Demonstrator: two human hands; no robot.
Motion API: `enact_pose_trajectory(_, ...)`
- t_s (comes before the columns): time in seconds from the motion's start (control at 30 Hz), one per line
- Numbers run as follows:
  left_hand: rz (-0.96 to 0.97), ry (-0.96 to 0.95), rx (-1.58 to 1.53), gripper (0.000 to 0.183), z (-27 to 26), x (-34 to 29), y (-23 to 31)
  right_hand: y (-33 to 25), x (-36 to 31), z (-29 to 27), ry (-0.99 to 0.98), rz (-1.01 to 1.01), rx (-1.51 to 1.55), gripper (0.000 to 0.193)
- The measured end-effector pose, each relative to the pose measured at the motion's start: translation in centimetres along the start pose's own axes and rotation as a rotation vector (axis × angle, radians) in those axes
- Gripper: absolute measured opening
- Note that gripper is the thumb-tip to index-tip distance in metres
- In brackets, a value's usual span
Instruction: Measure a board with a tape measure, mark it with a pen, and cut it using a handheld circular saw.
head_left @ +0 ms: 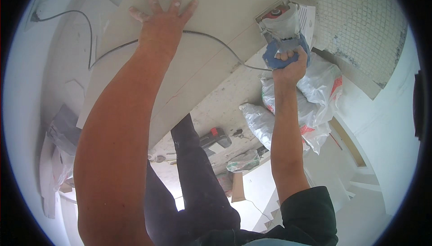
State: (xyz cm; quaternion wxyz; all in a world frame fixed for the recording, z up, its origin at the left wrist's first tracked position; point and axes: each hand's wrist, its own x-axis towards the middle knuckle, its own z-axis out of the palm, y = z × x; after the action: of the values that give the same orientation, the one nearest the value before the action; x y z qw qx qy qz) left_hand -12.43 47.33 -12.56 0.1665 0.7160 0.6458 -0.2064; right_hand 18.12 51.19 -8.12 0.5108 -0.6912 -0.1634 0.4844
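My left hand [165,14] lies flat with fingers spread on a large beige tile slab [211,9]. A thin reddish line runs across the slab, passing below that hand. My right hand [291,66] is wrapped round the blue handle of a corded circular saw [281,34], at the slab's right edge. Its metal base plate and a whitish cover show at the front; the blade is hidden. The black power cord [211,36] crosses the slab, passes under my left wrist and runs off to the far left.
White plastic sacks [319,81] are piled below the saw. A sheet with a grid-textured back [360,30] lies at the upper right. Near my leg are a dark tool with a red part [216,138] and a plastic bag [243,160]. A grey bag [65,126] stands at the left.
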Motion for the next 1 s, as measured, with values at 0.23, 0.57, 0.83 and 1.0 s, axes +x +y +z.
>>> enact_pose_trajectory(0.23,0.013,-0.039,-0.007,0.096,0.0,0.0,0.0,0.1,-0.6,0.4,0.043,0.005,0.003,0.015)
enact_pose_trajectory(0.57,0.003,-0.045,-0.035,0.099,-0.2,0.1,0.0,0.3,-0.6,0.1,0.059,0.029,0.020,0.015)
enact_pose_trajectory(0.83,0.002,-0.074,0.024,0.103,-0.5,0.1,-0.2,0.4,-1.1,0.2,0.050,0.020,0.015,0.016)
enact_pose_trajectory(1.0,0.001,-0.022,0.011,0.103,0.0,0.1,0.1,0.4,-1.1,0.0,0.055,0.003,-0.003,0.016)
